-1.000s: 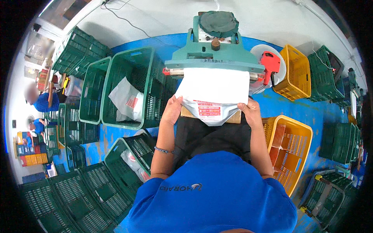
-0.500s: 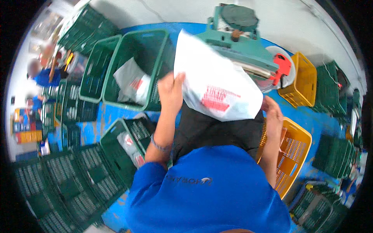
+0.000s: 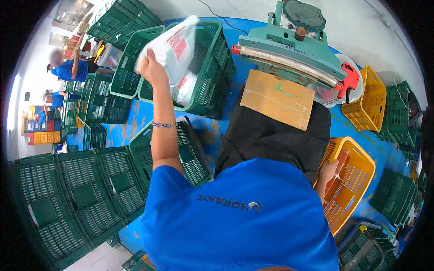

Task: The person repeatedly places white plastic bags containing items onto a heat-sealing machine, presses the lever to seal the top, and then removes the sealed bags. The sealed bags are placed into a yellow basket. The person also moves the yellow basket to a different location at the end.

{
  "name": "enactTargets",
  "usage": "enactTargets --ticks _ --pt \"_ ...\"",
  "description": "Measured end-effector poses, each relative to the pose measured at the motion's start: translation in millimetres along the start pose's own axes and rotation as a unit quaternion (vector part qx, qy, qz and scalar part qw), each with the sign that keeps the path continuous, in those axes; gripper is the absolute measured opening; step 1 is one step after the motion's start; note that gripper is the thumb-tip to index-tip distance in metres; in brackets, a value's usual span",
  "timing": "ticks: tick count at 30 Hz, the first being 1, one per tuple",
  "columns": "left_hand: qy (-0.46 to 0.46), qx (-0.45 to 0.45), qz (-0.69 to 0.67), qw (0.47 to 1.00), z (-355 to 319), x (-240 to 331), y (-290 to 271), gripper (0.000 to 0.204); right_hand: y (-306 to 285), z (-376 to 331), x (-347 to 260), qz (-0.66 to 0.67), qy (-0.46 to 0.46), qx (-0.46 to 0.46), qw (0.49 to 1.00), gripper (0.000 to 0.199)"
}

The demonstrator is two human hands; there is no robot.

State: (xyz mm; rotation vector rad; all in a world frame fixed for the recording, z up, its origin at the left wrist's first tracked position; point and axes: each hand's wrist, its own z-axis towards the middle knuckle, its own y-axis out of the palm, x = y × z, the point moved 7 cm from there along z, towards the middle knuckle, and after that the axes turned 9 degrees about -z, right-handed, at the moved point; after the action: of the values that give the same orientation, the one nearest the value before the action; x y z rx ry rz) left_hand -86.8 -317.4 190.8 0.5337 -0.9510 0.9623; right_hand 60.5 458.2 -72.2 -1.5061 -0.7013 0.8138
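A white plastic bag with red print (image 3: pixel 178 45) hangs from my left hand (image 3: pixel 153 68), whose fingers are closed on its edge. The bag is over a green crate (image 3: pixel 217 58), above another white bag (image 3: pixel 184 88) lying inside. My right hand (image 3: pixel 328 171) is down at the inner side of a yellow crate (image 3: pixel 361 158). Its fingers are closed against a flat reddish-brown piece (image 3: pixel 338 176), partly hidden by the hand and the crate wall. Across my black-covered lap lies a brown cardboard sheet (image 3: pixel 278 97) with a green mark.
A green sealing machine (image 3: pixel 289 56) stands on the blue surface ahead, with a red tape dispenser (image 3: pixel 350 79) beside it. Another yellow crate (image 3: pixel 368 99) is at the far right. Stacked green crates (image 3: pixel 81 194) fill the left. Two people in blue work in the left background.
The white bag has left my lap and moved left over the green crate in my left hand, uncovering the cardboard. My right hand has let go of it and dropped to the yellow crate.
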Motion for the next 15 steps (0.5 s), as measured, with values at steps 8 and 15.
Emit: enactTargets --ticks 8,15 --pt "-0.342 0.307 -0.113 0.881 -126 -252 -173 0.026 -20 -5 -11 -0.015 0.014 -0.01 1.0 0.031" --pt "-0.195 -0.165 0.332 0.908 -306 -177 -191 0.03 -8 -2 -6 0.002 -0.052 -0.024 0.998 0.041"
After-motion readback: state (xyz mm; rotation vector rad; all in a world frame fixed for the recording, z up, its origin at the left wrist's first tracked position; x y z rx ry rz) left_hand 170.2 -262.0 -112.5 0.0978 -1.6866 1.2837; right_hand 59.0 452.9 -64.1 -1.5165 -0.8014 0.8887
